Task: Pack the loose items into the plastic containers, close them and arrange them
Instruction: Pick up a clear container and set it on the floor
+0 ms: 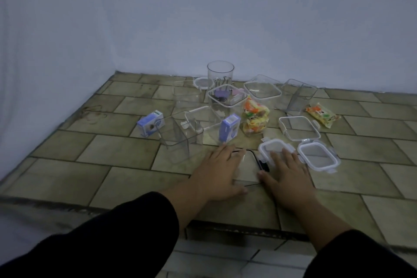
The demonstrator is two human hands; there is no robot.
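Left hand (217, 171) and right hand (287, 170) both lie flat, fingers straight, on a clear black-edged lid (247, 168) near the front of the tiled surface (112, 149). Right fingertips overlap a small white-rimmed lid (268, 145). Blue box (229, 127) stands just behind the left fingers, snack packets (255, 115) beside it, open clear container (178, 133) to the left.

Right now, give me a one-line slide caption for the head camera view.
Left hand and right hand lie flat by a black-rimmed lid, facing open containers, loose lids, blue boxes and snack packets.
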